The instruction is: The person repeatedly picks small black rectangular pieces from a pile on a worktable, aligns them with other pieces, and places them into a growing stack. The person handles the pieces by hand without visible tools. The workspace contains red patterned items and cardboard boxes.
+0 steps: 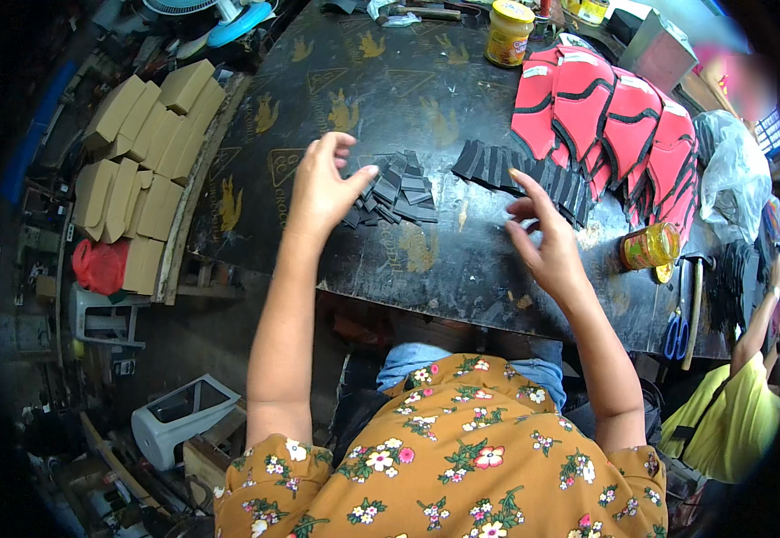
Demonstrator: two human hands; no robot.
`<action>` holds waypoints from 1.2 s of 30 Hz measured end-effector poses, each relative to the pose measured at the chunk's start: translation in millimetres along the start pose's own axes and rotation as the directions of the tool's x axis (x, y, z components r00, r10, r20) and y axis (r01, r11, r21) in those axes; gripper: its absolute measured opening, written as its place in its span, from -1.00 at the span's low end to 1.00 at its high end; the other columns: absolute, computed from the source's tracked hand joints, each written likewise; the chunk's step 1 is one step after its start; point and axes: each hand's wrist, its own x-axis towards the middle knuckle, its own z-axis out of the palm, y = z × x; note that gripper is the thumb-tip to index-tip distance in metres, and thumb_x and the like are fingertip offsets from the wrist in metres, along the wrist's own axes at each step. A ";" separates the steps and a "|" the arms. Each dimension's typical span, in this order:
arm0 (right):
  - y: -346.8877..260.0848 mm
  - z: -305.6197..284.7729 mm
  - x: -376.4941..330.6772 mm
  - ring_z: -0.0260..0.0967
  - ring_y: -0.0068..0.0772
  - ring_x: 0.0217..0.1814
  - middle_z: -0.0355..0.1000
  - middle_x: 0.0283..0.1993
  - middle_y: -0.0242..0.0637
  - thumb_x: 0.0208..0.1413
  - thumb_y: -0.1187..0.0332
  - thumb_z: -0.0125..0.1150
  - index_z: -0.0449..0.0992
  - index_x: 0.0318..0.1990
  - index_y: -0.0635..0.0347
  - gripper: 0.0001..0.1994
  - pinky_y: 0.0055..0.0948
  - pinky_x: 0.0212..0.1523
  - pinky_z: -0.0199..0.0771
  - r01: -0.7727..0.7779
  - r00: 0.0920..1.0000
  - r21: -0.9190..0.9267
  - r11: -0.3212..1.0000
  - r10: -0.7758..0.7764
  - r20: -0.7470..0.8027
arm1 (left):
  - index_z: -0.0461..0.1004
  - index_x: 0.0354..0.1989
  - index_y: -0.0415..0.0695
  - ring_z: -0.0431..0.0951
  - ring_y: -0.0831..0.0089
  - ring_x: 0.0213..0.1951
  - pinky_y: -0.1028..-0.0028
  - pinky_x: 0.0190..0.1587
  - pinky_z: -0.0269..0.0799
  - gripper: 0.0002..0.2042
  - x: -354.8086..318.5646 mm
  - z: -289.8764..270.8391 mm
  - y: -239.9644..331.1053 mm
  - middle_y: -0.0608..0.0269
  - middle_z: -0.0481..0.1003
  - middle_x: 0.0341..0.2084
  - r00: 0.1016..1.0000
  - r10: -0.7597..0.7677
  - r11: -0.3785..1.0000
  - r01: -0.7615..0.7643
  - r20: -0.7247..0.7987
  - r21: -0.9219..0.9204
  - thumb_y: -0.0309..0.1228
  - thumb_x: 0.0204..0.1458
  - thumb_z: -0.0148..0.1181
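My left hand (323,175) hovers at the left edge of a loose pile of small black strips (394,190). Its thumb stands apart from the curved fingers, and nothing shows between them. Just below a neat overlapping row of black strips (520,175) is my right hand (542,238). Its index finger points up toward that row, the thumb is spread away, and I see nothing held. Beyond the row, several pink-red pieces with black edging (610,112) lie fanned in overlapping stacks on the dark table (336,117).
An open jar of yellow stuff (650,246) leans near the right edge, beside blue-handled scissors (676,335). A bigger jar (508,34) stands at the back. Clear plastic bag (731,179) lies far right, near a person in yellow (726,417). Cardboard boxes (143,152) are stacked left.
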 end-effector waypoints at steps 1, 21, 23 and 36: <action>-8.1 8.1 10.3 0.59 -0.28 0.09 0.61 0.08 -0.12 0.23 0.59 0.34 0.26 0.60 -0.01 -0.22 -0.29 0.06 0.60 -0.008 0.998 0.003 1.000 0.008 0.056 | 0.54 0.18 -0.17 0.64 0.11 0.09 0.17 0.17 0.60 -0.42 3.0 -8.1 -6.5 -0.01 0.58 0.11 0.997 -0.045 0.999 0.043 0.067 0.026 -0.27 -0.01 0.61; -10.9 140.4 92.8 0.01 0.37 0.71 0.18 0.66 0.02 -0.20 -0.23 0.67 -0.02 0.71 -0.16 0.32 0.51 0.58 0.01 0.484 0.860 -0.225 0.846 -0.412 0.301 | 0.55 0.24 -0.30 0.65 0.39 -0.15 0.36 -0.02 0.67 -0.24 -51.5 13.5 -38.4 0.11 0.64 -0.13 0.978 -0.191 0.979 0.196 0.077 -0.059 -0.45 -0.24 0.74; -8.4 142.4 88.9 0.04 0.37 0.69 0.20 0.64 0.04 -0.14 -0.22 0.64 -0.01 0.70 -0.12 0.28 0.51 0.57 0.03 0.479 0.864 -0.243 0.844 -0.404 0.299 | 0.50 0.28 -0.36 0.63 0.48 -0.17 0.40 -0.04 0.67 -0.21 -53.0 22.0 -39.6 0.11 0.63 -0.09 0.967 -0.239 0.957 0.251 0.093 -0.146 -0.46 -0.21 0.74; -13.5 115.0 67.3 0.26 0.09 0.63 0.31 0.56 0.12 0.17 0.64 0.04 0.01 0.69 0.05 -0.12 -0.04 0.64 0.13 0.271 0.937 0.273 0.923 -0.318 0.144 | 0.54 0.24 -0.24 0.60 0.07 0.20 0.15 0.23 0.55 -0.23 -28.1 -5.2 -22.5 -0.11 0.53 0.22 0.994 -0.109 0.992 0.108 0.005 0.062 -0.07 -0.11 0.70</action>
